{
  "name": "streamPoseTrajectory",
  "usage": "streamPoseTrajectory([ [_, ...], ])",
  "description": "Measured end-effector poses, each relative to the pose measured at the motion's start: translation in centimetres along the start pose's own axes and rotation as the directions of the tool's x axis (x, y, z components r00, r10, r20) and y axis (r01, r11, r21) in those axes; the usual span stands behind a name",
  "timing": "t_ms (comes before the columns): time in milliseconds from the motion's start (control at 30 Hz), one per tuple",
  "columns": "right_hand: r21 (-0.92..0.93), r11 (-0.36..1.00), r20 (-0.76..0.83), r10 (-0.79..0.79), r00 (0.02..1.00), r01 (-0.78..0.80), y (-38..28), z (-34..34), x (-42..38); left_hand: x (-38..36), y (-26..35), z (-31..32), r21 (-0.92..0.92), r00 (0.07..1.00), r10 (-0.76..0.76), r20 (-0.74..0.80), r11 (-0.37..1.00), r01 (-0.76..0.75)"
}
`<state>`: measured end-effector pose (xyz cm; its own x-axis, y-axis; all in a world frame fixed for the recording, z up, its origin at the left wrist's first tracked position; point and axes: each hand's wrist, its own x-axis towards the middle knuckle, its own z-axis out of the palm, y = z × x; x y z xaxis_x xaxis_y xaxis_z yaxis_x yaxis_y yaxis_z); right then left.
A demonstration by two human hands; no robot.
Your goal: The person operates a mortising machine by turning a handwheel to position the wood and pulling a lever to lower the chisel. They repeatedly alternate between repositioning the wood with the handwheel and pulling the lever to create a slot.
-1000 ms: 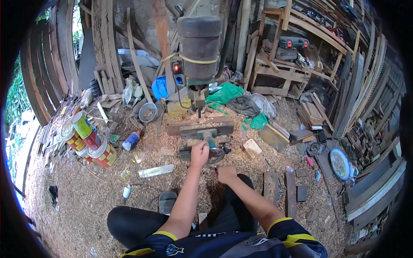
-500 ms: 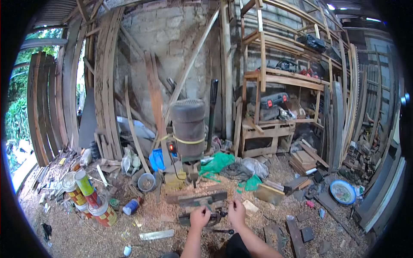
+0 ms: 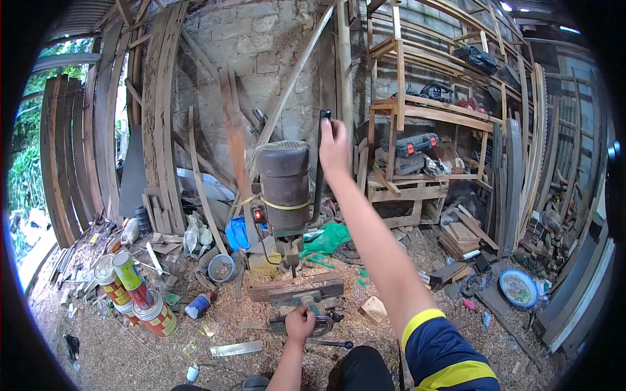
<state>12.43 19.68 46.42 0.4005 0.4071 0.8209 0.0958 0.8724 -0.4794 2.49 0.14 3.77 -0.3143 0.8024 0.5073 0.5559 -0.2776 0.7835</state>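
My right hand (image 3: 336,148) is raised in front of me, its fingers wrapped round the top of a long black lever handle (image 3: 325,115). Low in the middle, my left hand (image 3: 300,324) is closed at the left side of a handwheel (image 3: 322,328), covering part of its rim. Above stands a drilling machine with a dark cylindrical motor (image 3: 284,179), a yellow band round it and a red-lit switch (image 3: 258,214). Its bit (image 3: 293,270) points down over a wooden board (image 3: 319,292) held in the machine's clamp. A short ball-ended lever (image 3: 339,344) lies below the handwheel.
Paint cans (image 3: 156,317) are stacked at left, near a blue spray can (image 3: 197,306). A wooden block (image 3: 374,309) sits right of the clamp on shavings. A blue-rimmed basin (image 3: 519,288) and timber (image 3: 512,169) are at right. Wooden shelving (image 3: 450,117) holds tools behind.
My right hand has left the handwheel area and risen to the lever handle. My left hand stays low by the wheel, slightly lower and left. The handle's top has shifted little.
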Motion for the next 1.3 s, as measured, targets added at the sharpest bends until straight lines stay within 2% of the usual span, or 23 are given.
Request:
streamPoseTrajectory([
  [33,0.055,0.992,0.103,0.104,0.989,-0.11,1.6,1.4,2.8,0.1,-0.2,0.0,-0.021,1.0,0.005,0.016,1.0,-0.004],
  [67,0.057,0.992,0.103,0.106,0.989,-0.112,1.5,2.1,4.7,0.2,-0.2,0.0,-0.018,1.0,0.004,0.016,1.0,-0.004],
  [100,0.192,0.922,0.294,0.273,0.916,-0.336,1.2,2.5,6.1,0.2,0.0,-0.2,-0.031,0.999,-0.006,0.04,0.999,0.007],
  [133,0.271,0.784,0.492,0.385,0.781,-0.558,0.6,2.4,6.4,0.2,0.0,-0.3,-0.044,0.998,-0.018,0.066,0.999,0.021],
  [167,0.268,0.78,0.492,0.394,0.776,-0.565,0.3,2.1,6.0,0.1,-0.1,-0.3,-0.041,0.997,-0.026,0.07,0.999,0.029],
  [267,0.302,0.766,0.443,0.415,0.795,-0.568,-2.9,-0.1,2.9,0.1,-0.3,-0.2,-0.08,0.997,-0.025,0.07,0.996,0.03],
  [333,0.473,0.742,0.343,0.342,0.875,-0.475,-4.5,-2.1,-0.4,0.1,0.0,-0.1,-0.132,0.999,0.013,0.034,0.991,-0.008],
  [433,0.54,0.775,0.307,0.183,0.934,-0.329,-6.0,-6.3,-6.8,0.4,-0.7,-0.2,-0.117,0.996,0.042,0.073,0.993,-0.033],
  [467,0.537,0.766,0.356,0.175,0.918,-0.354,-5.6,-8.1,-8.7,0.4,-0.8,-0.2,-0.113,0.996,0.055,0.076,0.993,-0.046],
  [533,0.643,0.711,0.374,0.032,0.927,-0.284,-4.7,-10.2,-11.4,0.6,-0.2,-0.5,-0.104,0.994,0.064,0.089,0.993,-0.055],
  [567,0.614,0.738,0.413,0.002,0.911,-0.28,-4.8,-10.9,-11.6,0.7,-0.2,-0.4,-0.102,0.995,0.06,0.086,0.993,-0.051],
  [600,0.619,0.689,0.504,0.018,0.863,-0.376,-4.6,-11.3,-11.0,0.6,-0.3,-0.3,-0.098,0.995,0.057,0.084,0.994,-0.049],
  [667,0.499,0.786,0.535,0.054,0.843,-0.366,-7.0,-10.9,-9.8,0.6,-0.2,-0.2,-0.14,0.996,0.071,0.054,0.988,-0.063],
  [700,0.493,0.785,0.534,0.068,0.843,-0.375,-7.7,-10.1,-9.4,0.6,-0.6,0.0,-0.124,0.997,0.063,0.045,0.991,-0.057],
  [767,0.494,0.866,0.327,-0.103,0.939,-0.078,-8.3,-8.3,-8.9,0.6,-0.4,0.0,-0.145,0.998,0.053,0.047,0.988,-0.045],
  [800,0.491,0.868,0.329,-0.101,0.939,-0.079,-7.5,-9.2,-8.6,0.7,-0.1,0.0,-0.166,0.998,0.047,0.04,0.985,-0.04],
  [867,0.589,0.771,0.648,-0.271,0.712,-0.243,-5.4,-11.7,-8.2,0.7,0.3,-0.1,-0.155,0.999,0.024,0.046,0.988,-0.016],
  [900,0.61,0.737,0.594,-0.184,0.783,-0.29,-5.7,-11.4,-9.2,0.7,0.2,0.1,-0.102,0.999,0.022,0.034,0.995,-0.018],
  [1000,0.548,0.801,0.574,-0.15,0.805,-0.241,-6.6,-11.8,-9.9,0.7,0.4,0.2,-0.026,1.0,0.03,0.008,0.999,-0.03],
  [1067,0.563,0.787,0.573,-0.151,0.806,-0.253,-6.3,-12.0,-10.6,0.8,0.2,0.4,0.0,0.999,0.038,0.004,0.999,-0.038],
  [1133,0.65,0.751,0.457,-0.27,0.847,-0.112,-5.6,-12.7,-12.4,0.6,-0.1,0.4,0.022,1.0,-0.005,0.028,1.0,0.004],
  [1200,0.52,0.854,0.41,-0.248,0.877,-0.002,-5.6,-15.3,-17.2,1.2,-0.3,0.4,-0.002,1.0,-0.007,0.019,1.0,0.007],
  [1300,0.524,0.848,0.423,-0.18,0.888,-0.078,-6.0,-16.3,-18.9,1.3,-0.6,0.6,0.003,0.998,-0.037,0.053,0.999,0.037],
])
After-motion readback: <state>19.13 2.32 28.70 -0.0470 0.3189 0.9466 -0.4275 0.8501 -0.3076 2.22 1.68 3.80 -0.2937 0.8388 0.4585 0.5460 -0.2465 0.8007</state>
